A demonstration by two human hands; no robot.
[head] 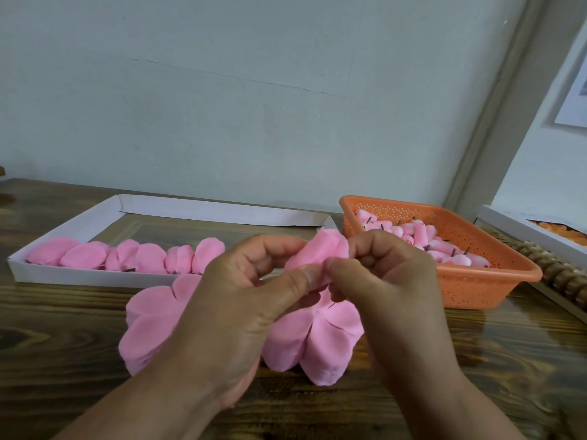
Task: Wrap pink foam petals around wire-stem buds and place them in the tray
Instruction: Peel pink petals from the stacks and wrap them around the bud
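Both hands meet at mid-frame, just above the table. Left hand (241,300) and right hand (384,281) each pinch the same pink foam petal (317,252), thumbs & fingertips curled onto it from either side; the petal is bunched up betw. them, lifted off the table. Can't tell whether a bud sits inside it, it's hidden by foam & fingers.

Directly under the hands, lower centre, lies a stack of flat pink petal sheets (149,325), flower-shaped w/ cuts betw. lobes, spreading left & right of the wrists on the wooden table (63,360).

Left of centre, behind the stack: a white tray (63,274) w/ a row of wrapped pink pieces (127,255) along its near wall, short dark stem ends poking out of a few.

Right of centre: an orange perforated basket (476,287) holding a heap of pink-white buds (422,236) w/ dark wire stems sticking up.

Far right edge: part of a 2nd white tray (508,223) w/ smth orange inside, & a brown beaded object (556,274) betw. it & the basket.
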